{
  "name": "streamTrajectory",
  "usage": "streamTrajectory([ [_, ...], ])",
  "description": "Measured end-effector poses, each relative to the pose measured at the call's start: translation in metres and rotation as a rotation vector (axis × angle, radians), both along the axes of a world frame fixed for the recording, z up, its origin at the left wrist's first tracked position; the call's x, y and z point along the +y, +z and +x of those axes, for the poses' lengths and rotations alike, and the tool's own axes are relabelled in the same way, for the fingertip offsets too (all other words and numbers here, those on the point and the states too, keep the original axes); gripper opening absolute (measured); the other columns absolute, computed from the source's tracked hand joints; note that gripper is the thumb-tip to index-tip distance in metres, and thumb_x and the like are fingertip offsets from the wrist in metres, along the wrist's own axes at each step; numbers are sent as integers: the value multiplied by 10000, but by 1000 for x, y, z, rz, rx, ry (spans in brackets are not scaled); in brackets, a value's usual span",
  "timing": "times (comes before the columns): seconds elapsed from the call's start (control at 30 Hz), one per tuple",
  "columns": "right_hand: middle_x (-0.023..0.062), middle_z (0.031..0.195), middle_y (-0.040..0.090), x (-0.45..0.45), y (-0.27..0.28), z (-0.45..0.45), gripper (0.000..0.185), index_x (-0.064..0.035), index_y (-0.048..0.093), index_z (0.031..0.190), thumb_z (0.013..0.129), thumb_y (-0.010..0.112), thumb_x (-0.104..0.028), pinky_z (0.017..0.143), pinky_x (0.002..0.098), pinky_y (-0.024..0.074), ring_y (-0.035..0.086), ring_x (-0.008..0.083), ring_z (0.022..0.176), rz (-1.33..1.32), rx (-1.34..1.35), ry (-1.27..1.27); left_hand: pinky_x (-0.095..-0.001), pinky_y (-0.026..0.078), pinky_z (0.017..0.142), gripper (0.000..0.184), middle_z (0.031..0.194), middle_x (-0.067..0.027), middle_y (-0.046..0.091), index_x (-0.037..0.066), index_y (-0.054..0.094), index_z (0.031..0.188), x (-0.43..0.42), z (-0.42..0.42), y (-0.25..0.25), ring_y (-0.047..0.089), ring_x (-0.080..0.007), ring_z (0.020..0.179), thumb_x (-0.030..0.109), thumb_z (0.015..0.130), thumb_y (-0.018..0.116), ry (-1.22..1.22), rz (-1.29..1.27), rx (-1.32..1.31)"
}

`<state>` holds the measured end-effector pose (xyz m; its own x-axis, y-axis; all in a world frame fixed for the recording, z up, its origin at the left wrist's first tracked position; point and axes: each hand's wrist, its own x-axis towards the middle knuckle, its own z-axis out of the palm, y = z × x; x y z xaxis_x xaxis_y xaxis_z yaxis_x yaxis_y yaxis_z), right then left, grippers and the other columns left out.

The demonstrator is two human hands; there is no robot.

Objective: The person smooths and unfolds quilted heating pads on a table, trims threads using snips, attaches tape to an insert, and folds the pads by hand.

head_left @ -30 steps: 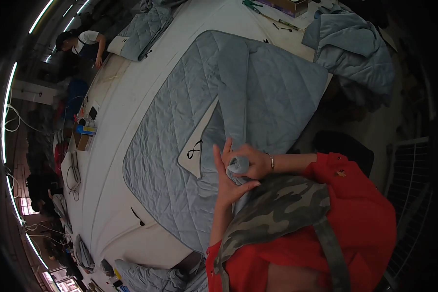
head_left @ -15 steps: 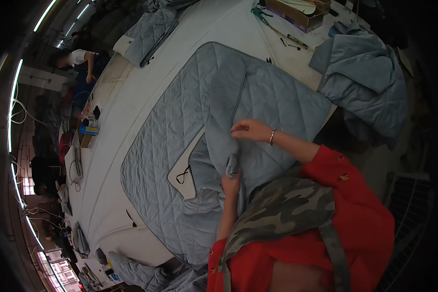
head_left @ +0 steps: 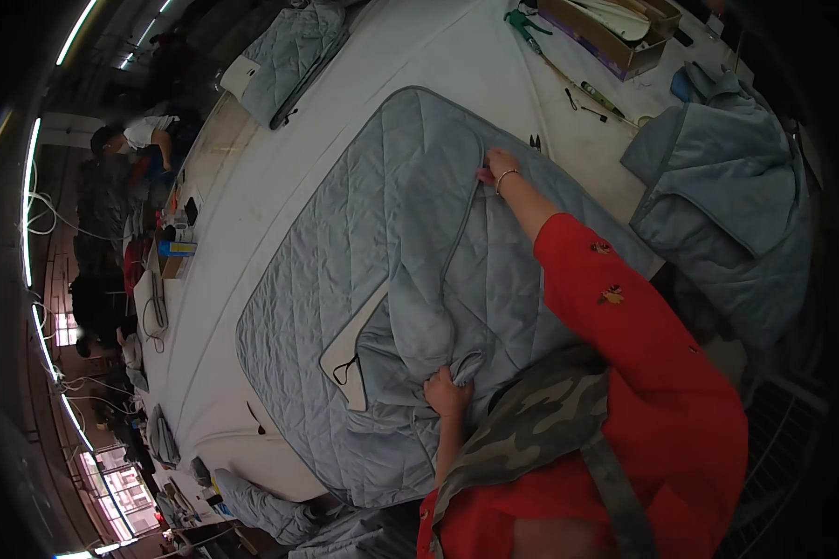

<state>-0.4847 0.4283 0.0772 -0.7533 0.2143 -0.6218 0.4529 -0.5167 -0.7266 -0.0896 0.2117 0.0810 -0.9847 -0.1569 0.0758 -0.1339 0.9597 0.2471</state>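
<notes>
A large grey-blue quilted fabric piece point(head_left: 298, 307) with a bound edge lies spread in front of me, with a loose flap folded over its middle. My right hand point(head_left: 499, 170) is closed in a pinch on the flap's bound edge, near the top right. Lower down, my left hand point(head_left: 449, 393) is closed around a bunched part of the same fabric, close to my apron point(head_left: 531, 410). Left of that hand, a pale patch with a straight edge point(head_left: 352, 382) shows in a gap in the fabric, with a thin black cord loop point(head_left: 343, 371) on it.
A white-covered table point(head_left: 224, 270) carries the work. More quilted fabric point(head_left: 727, 177) hangs over its right edge, and another folded piece point(head_left: 294, 61) lies at the far side. A cardboard box point(head_left: 615, 42), a green-handled tool point(head_left: 524, 26) and small black clips are at the top. A co-worker point(head_left: 140, 140) sits at far left.
My right hand has moved up and away from me and now pinches the flap's edge. The left hand, still gripping the bunched fabric, sits slightly lower in view. The view has shifted a little.
</notes>
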Motion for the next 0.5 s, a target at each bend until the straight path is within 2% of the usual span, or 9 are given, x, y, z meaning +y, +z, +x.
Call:
streamTrajectory([
  [0.03, 48, 889, 586, 1, -3, -7, 301, -84, 533, 1096, 828, 519, -219, 467, 270, 488, 584, 162, 604, -6, -6, 2, -437, 400, 591, 324, 665, -130, 564, 85, 520, 743, 1, -2, 0, 537, -350, 633, 283, 523, 653, 12, 0, -8],
  [0.1, 34, 776, 599, 4, -6, -14, 222, -78, 591, 974, 836, 526, -239, 490, 261, 501, 535, 126, 555, -50, 21, 187, -438, 399, 601, 320, 670, -132, 565, 86, 513, 732, -1, -5, -3, 534, -355, 638, 294, 529, 646, 26, -2, -27],
  [0.13, 34, 776, 599, 5, -5, -13, 222, -78, 591, 974, 836, 526, -239, 490, 261, 501, 535, 126, 555, -52, 10, 191, -428, 397, 599, 345, 680, -124, 564, 86, 515, 743, -3, -7, -5, 538, -341, 646, 292, 504, 654, 24, -22, -59],
  [0.2, 17, 736, 594, 7, -7, -10, 200, -80, 608, 863, 819, 562, -270, 500, 259, 494, 476, 114, 518, -281, 65, 68, -417, 395, 596, 371, 690, -115, 563, 87, 517, 754, -4, -9, -5, 542, -328, 655, 289, 478, 662, 31, -39, -99],
  [0.23, 17, 736, 594, 8, -8, -10, 200, -80, 608, 863, 819, 562, -270, 500, 259, 494, 476, 114, 518, -280, 54, 73, -420, 396, 606, 349, 695, -124, 568, 86, 519, 754, -4, -12, -3, 541, -337, 660, 292, 504, 647, 32, -31, -96],
  [0.3, 2, 772, 586, 14, -10, -9, 236, -93, 588, 856, 805, 589, -323, 588, 273, 475, 490, 108, 588, -285, 101, 156, -424, 397, 616, 329, 700, -132, 572, 84, 522, 755, -3, -14, -1, 541, -345, 665, 296, 529, 633, 43, -22, -105],
  [0.33, 2, 772, 586, 15, -11, -7, 236, -93, 588, 856, 805, 589, -323, 588, 273, 475, 490, 108, 588, -284, 93, 163, -423, 396, 616, 336, 702, -131, 572, 81, 523, 764, -4, -14, -2, 541, -343, 665, 298, 531, 632, 37, -33, -83],
  [0.4, 6, 776, 586, 16, -9, -7, 253, -93, 587, 872, 798, 599, -334, 602, 284, 475, 502, 107, 620, -180, 242, 245, -422, 396, 616, 344, 703, -129, 572, 77, 525, 772, -6, -19, -2, 542, -340, 666, 299, 532, 631, 38, -46, -62],
  [0.5, 11, 770, 580, 11, 18, -3, 244, -81, 587, 904, 786, 617, -293, 617, 277, 472, 512, 110, 618, -194, 227, 247, -422, 396, 620, 364, 696, -124, 571, 74, 536, 797, -7, -19, -4, 544, -336, 664, 298, 529, 638, 40, -52, -42],
])
